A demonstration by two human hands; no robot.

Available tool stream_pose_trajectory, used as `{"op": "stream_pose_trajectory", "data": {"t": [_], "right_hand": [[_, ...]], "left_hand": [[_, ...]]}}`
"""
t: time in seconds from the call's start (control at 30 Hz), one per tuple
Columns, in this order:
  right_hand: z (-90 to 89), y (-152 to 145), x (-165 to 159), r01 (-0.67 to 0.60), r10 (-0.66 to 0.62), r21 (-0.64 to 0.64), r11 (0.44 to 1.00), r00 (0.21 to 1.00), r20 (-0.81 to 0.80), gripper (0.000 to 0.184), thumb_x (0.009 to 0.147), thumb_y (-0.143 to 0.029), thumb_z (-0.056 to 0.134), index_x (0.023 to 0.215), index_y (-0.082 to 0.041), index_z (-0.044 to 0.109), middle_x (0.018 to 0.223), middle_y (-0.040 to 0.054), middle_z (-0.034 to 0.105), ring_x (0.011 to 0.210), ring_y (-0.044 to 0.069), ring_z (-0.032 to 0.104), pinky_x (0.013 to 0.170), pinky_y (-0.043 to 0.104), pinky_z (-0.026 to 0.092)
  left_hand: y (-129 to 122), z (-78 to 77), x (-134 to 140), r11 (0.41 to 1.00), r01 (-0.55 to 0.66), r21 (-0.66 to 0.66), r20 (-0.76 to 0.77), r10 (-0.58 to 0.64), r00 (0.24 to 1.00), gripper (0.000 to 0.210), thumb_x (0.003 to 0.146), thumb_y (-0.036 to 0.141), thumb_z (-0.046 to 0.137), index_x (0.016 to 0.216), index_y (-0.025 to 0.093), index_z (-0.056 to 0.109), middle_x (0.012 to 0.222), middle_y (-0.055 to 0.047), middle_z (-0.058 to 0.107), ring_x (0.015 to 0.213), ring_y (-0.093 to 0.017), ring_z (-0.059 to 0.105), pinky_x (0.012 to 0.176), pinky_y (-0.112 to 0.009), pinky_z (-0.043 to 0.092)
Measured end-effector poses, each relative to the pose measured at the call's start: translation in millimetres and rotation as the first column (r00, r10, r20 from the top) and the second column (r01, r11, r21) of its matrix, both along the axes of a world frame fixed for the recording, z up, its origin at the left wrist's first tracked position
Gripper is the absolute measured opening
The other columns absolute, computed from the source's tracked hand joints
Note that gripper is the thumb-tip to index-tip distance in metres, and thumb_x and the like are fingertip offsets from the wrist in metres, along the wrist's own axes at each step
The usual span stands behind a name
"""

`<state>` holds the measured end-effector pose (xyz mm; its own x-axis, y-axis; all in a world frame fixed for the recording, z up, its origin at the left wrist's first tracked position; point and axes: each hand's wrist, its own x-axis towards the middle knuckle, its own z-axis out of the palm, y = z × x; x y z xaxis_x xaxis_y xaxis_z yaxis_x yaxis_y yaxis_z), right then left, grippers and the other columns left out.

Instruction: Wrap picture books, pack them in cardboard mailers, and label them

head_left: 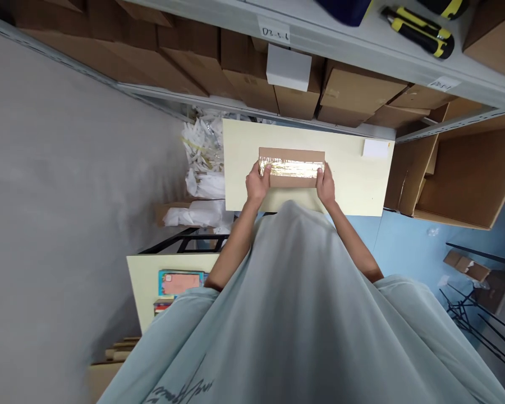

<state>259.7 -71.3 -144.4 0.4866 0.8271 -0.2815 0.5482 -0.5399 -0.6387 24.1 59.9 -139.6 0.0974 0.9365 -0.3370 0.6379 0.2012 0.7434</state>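
A flat brown cardboard box (294,182) is held between my two hands over a pale cream table (349,193). A shiny strip of clear packing tape (292,168) runs along its upper face. My left hand (257,182) grips the box's left end, thumb on top near the tape. At the right end, my right hand (325,182) holds the box the same way. The fingers under the box are hidden. Whether the box touches the table I cannot tell. A small white label stack (375,148) lies at the table's right back corner.
Cardboard boxes (353,90) line a metal shelf behind the table, with yellow-black utility knives (421,31) above. White plastic bags (204,151) are piled at the left. A large open carton (463,168) stands right. A second table (145,280) carries colourful boxes (180,282).
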Motion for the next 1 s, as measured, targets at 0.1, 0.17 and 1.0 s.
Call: {"op": "stream_pose_trajectory", "data": {"t": [0.1, 0.17, 1.0], "right_hand": [[12.5, -0.4, -0.5, 0.196, -0.197, 0.012, 0.980, 0.978, 0.063, 0.067, 0.120, -0.065, 0.042, 0.159, -0.014, 0.059, 0.163, 0.0278, 0.058, 0.144, 0.033, 0.068, 0.121, 0.051, 0.060], [24.8, 0.3, -4.5, 0.204, -0.205, 0.013, 0.979, 0.975, 0.091, 0.047, 0.119, -0.052, 0.050, 0.143, -0.015, 0.065, 0.148, 0.0256, 0.065, 0.135, 0.034, 0.069, 0.120, 0.053, 0.059], [14.5, -60.7, -94.0, 0.435, -0.446, -0.126, 0.892, 0.892, -0.076, 0.036, 0.103, -0.028, 0.058, 0.133, -0.017, 0.075, 0.141, 0.0189, 0.082, 0.088, 0.022, 0.078, 0.091, 0.040, 0.067]], "left_hand": [[8.0, 6.6, -5.3, 0.999, -0.034, -0.021, 0.016, 0.034, 0.999, 0.033, 0.107, 0.032, 0.074, 0.134, 0.015, 0.081, 0.139, -0.018, 0.082, 0.113, -0.028, 0.082, 0.112, -0.039, 0.061], [12.1, 11.9, -9.3, 0.998, -0.049, -0.042, -0.002, 0.049, 0.999, 0.029, 0.102, 0.025, 0.076, 0.129, 0.015, 0.084, 0.135, -0.017, 0.082, 0.102, -0.026, 0.082, 0.110, -0.040, 0.063], [-15.7, -26.6, -72.0, 0.978, 0.050, -0.201, 0.246, 0.000, 0.969, 0.026, 0.096, 0.014, 0.066, 0.112, 0.019, 0.086, 0.133, -0.013, 0.087, 0.122, -0.027, 0.085, 0.123, -0.048, 0.065]]}}
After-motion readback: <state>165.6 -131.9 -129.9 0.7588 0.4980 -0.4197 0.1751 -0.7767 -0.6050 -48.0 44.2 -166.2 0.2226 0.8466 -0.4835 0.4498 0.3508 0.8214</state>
